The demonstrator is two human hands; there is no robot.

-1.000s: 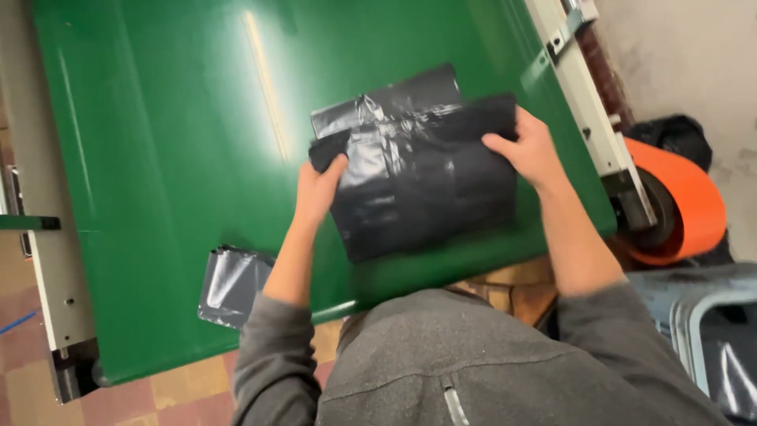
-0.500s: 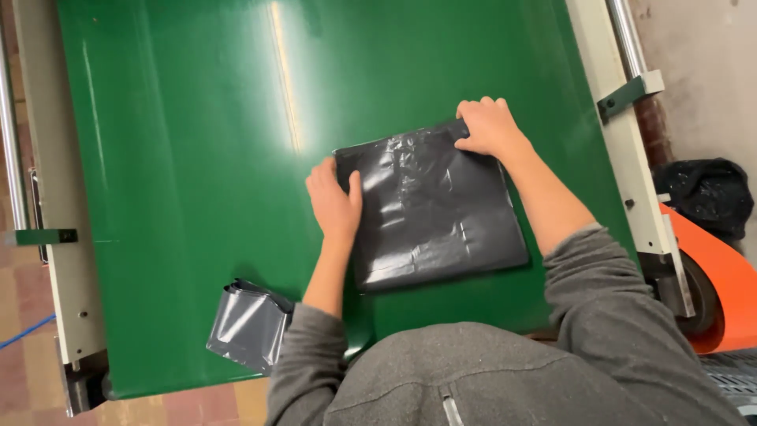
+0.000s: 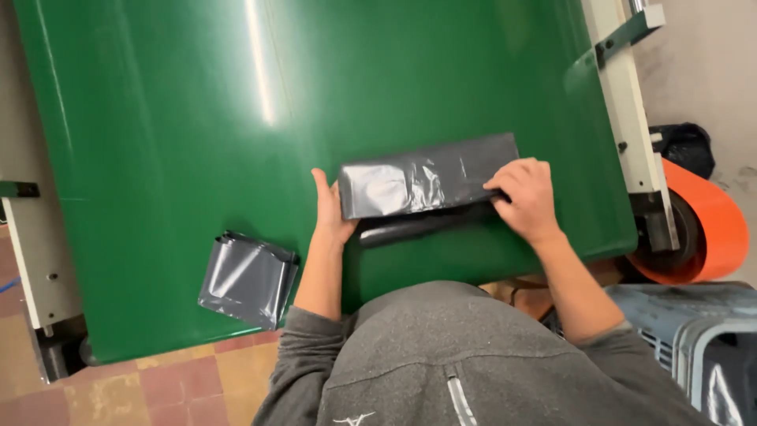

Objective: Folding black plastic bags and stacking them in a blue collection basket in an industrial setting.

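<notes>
- A grey-blue crate [image 3: 686, 331] is seen at the lower right edge, beside the person's right sleeve; its contents cannot be made out.
- A dark bag-like heap [image 3: 684, 146] is seen on the floor at the right, behind an orange roll [image 3: 710, 225] that is mounted at the end of the pale metal side rail [image 3: 631, 134].
- The things are carried by a glossy green worktop [image 3: 197, 118], on which a streak of overhead light is reflected.
- The worktop is bordered by a second pale rail [image 3: 31, 260] on the left, and a floor of reddish and yellow tiles [image 3: 158, 386] is shown beneath its near edge.
- A folded grey plastic bag [image 3: 246, 278] is laid flat near the lower left corner of the worktop, well apart from both hands.
- A dark grey plastic bag [image 3: 426, 183] is laid near the middle of the near edge, folded into a long narrow strip; its upper layer is shiny and creased, and a darker fold is shown along its near side.
- The left hand [image 3: 331, 213] is set against the strip's left end, with the thumb raised and the fingers open, partly hidden under the bag.
- The right hand [image 3: 527, 197] is pressed on the strip's right end, the fingers curled down over its edge in a light grip.
</notes>
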